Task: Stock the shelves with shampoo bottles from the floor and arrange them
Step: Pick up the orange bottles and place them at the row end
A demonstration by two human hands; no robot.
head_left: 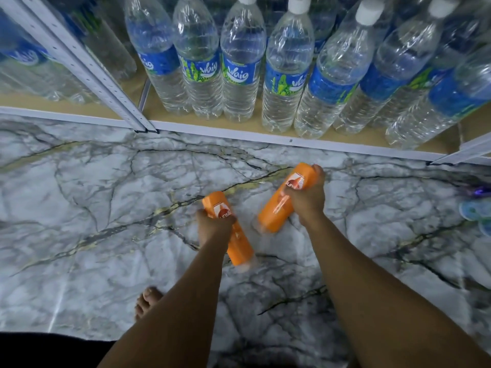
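Now you have one orange shampoo bottle in each hand, both carried above the marble floor [106,181] in front of the bottom shelf [239,132]. Your left hand [212,224] is wrapped round the middle of the left shampoo bottle [231,229], fingers curled across its label, with the bottle's lower end pointing back toward you. Your right hand [305,197] grips the right shampoo bottle [281,203] near its upper half, the bottle tilted with one end toward the shelf. Both look blurred at their near ends, so which end carries the cap I cannot tell.

The shelf directly ahead is packed with water bottles [241,67] right to its front edge, so it appears to offer no room; the shampoo likely belongs on a higher level outside this view. Lift your gaze before you lift your arms. Bring each bottle upright as you raise it, keep the two apart so they do not knock, and set one down fully before releasing the other. Mind your bare foot [147,301] below the left bottle should a grip slip.
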